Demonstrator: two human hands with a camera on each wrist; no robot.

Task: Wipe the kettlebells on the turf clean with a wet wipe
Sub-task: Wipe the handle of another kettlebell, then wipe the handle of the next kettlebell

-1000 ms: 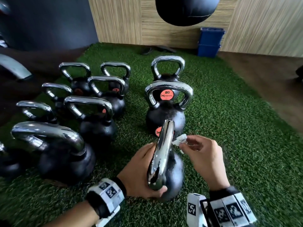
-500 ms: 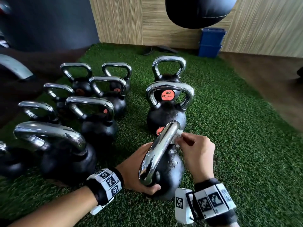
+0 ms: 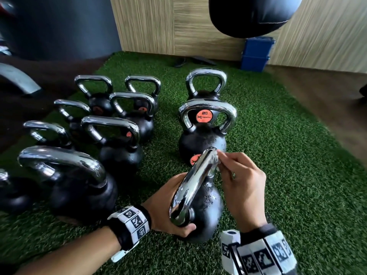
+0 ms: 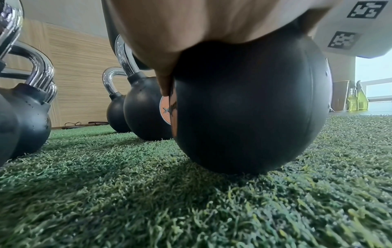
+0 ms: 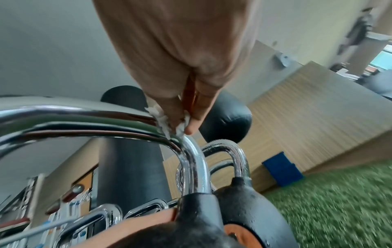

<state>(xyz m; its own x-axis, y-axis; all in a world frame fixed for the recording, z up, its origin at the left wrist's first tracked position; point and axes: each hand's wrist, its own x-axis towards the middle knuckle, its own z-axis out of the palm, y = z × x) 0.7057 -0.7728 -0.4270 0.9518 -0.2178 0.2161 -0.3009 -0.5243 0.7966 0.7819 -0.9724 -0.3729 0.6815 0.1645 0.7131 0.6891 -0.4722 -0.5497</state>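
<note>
in the head view, the nearest kettlebell (image 3: 200,211) is seen standing on the green turf (image 3: 297,175), its chrome handle (image 3: 195,181) running away from the camera. the left hand (image 3: 168,209) is cupped against the black body, with the thumb wrapped under the near end of the handle. the right hand (image 3: 241,187) is held at the far bend of the handle, where a small white wet wipe (image 3: 217,161) is pinched between the fingertips and pressed to the chrome. behind it a 20-marked kettlebell (image 3: 202,135) is set, and a cluster of other kettlebells (image 3: 111,139) is ranged to the left. a blue box (image 3: 256,54) is placed by the wooden wall, and a black punching bag (image 3: 250,14) hangs above.

in the left wrist view, what the head view hides is shown: the round underside of the nearest kettlebell (image 4: 250,107) is seen resting on the turf (image 4: 148,201), and the left hand (image 4: 191,30) is laid over its top, fingers curved down its far side. the wipe is not visible here.

in the right wrist view, the contact is shown closest: the wet wipe (image 5: 167,124) is bunched between the thumb and fingers of the right hand (image 5: 180,67) and is touching the handle (image 5: 106,120) just at its bend. the blue box (image 5: 282,169) is seen on the turf edge.
</note>
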